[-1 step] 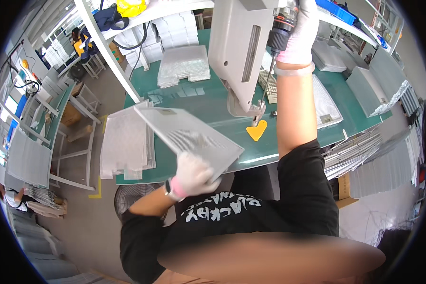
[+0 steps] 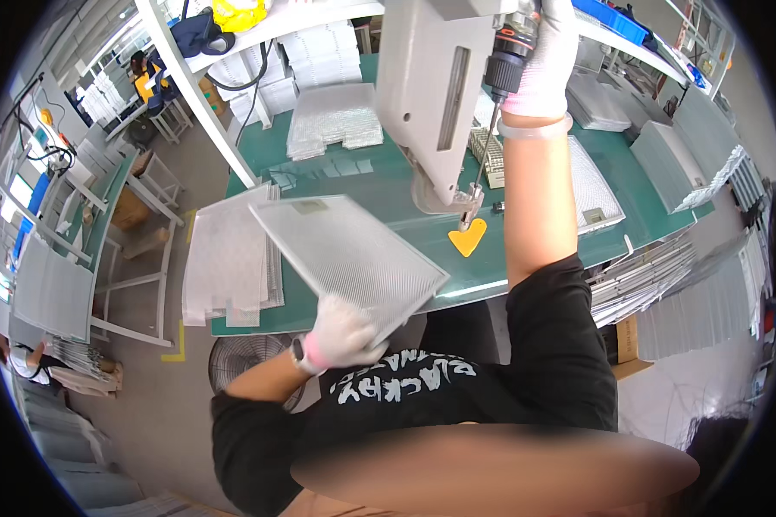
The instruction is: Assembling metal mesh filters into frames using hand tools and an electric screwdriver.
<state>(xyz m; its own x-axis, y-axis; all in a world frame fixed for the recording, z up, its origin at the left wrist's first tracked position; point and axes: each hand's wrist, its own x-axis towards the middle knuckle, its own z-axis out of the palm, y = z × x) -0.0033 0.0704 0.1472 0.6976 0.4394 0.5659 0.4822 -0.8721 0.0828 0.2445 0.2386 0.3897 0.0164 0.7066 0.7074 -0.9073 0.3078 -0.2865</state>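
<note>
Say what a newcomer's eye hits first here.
Probably the big pale machine at top centre, with a yellow heart-shaped piece just below its tip in view. Next, the grey mesh panel left of it, its near edge held by the gloved left hand. The gloved right hand is up at a black screwdriver.

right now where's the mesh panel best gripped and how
Probably pinch the mesh panel at its near-left edge, from the person's left, thumb and fingers on opposite faces: it's flat and thin, and that edge, in the left hand, faces away from the screwdriver.
</note>
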